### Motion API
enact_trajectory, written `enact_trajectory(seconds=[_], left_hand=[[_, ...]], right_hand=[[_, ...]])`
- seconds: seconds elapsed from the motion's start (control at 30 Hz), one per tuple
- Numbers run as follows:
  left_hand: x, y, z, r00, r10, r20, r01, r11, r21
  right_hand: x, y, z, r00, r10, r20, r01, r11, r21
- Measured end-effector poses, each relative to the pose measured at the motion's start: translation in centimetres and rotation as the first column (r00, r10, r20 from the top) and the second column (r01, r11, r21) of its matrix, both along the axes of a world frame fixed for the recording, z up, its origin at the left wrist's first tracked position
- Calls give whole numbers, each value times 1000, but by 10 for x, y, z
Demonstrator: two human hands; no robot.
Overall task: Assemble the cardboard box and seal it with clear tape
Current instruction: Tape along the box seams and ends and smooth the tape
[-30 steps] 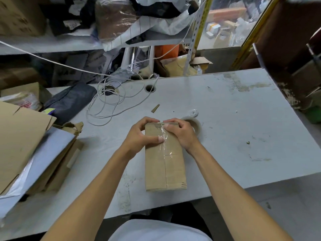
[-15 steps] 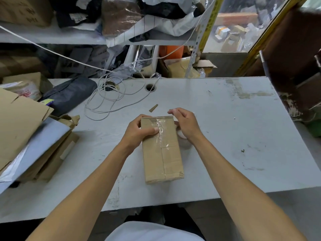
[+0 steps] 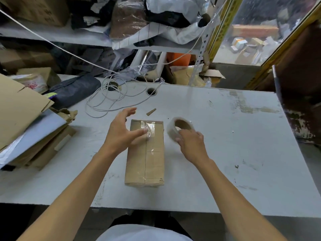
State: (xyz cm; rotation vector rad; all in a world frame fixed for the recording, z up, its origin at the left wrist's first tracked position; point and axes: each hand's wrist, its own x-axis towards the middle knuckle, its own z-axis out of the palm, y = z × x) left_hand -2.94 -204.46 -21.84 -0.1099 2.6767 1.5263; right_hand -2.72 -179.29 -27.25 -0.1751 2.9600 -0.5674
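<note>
A closed brown cardboard box (image 3: 152, 162) lies lengthwise on the grey table (image 3: 234, 145), with clear tape along its top seam and crumpled tape at its far end. My left hand (image 3: 119, 133) hovers over the box's far left corner, fingers spread, its thumb tip near the crumpled tape. My right hand (image 3: 191, 143) is just right of the box and grips a roll of clear tape (image 3: 175, 127), tilted up on its edge, by its near rim.
A coiled white cable (image 3: 111, 100) and a small cardboard scrap (image 3: 150, 112) lie beyond the box. Flattened cardboard and sheets (image 3: 26, 127) are stacked at the left edge. A cable hole (image 3: 151, 91) sits at the table's back. Cluttered shelves stand behind.
Both hands have left the box's far end. My left hand has lifted and opened. My right hand has moved to the right and taken hold of the tape roll.
</note>
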Motion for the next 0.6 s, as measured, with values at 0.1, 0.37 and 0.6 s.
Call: enact_trajectory(seconds=[0.1, 0.37, 0.6], left_hand=[[2, 18, 27, 983, -54, -177, 50, 998, -25], [-6, 46, 53, 962, -144, -234, 178, 975, 131], [1, 38, 55, 968, -68, -241, 120, 971, 207]], right_hand=[[6, 4, 48, 988, 27, -149, -38, 997, -73], [25, 0, 114, 949, 211, -234, -255, 951, -175], [28, -7, 116, 951, 232, -204, -279, 929, -242]])
